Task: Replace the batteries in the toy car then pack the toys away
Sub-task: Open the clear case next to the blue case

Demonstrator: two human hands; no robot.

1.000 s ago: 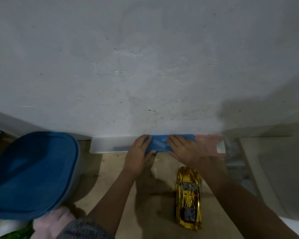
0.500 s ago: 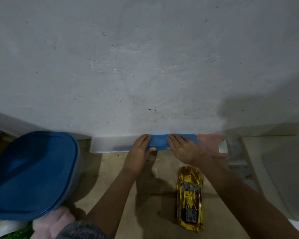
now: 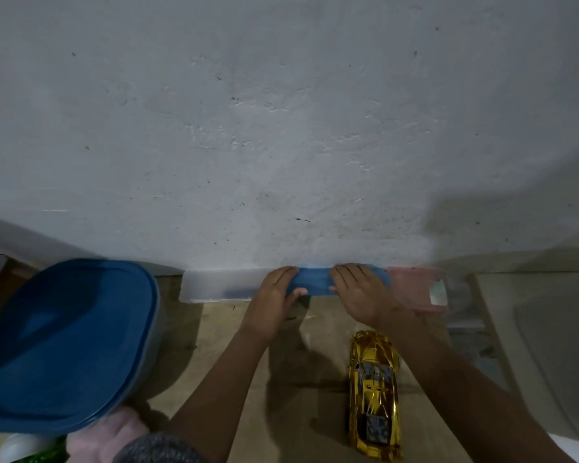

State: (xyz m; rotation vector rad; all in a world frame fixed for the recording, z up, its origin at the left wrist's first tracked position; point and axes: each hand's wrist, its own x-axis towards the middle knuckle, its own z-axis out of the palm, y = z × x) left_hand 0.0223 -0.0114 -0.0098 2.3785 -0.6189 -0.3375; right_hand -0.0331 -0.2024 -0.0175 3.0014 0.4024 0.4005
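A gold toy car [image 3: 375, 396] lies on the tan floor, nose toward the wall, just below my right forearm. Against the wall's foot sits a long translucent box [image 3: 214, 285]. A flat blue piece [image 3: 315, 282] lies along its top. My left hand [image 3: 274, 302] pinches the blue piece's left end, fingers on top and thumb at the near edge. My right hand [image 3: 361, 295] grips its right end the same way. A pink part [image 3: 411, 289] shows at the box's right end. No batteries are visible.
A big tub with a blue lid [image 3: 64, 342] stands at the left. Beneath it are a pink soft toy [image 3: 104, 436], something grey and something green. The white wall [image 3: 281, 128] fills the upper view. A pale white object [image 3: 549, 345] stands at the right.
Both hands stay on the blue piece, which has shifted slightly to the right along the box. The gold car has not moved.
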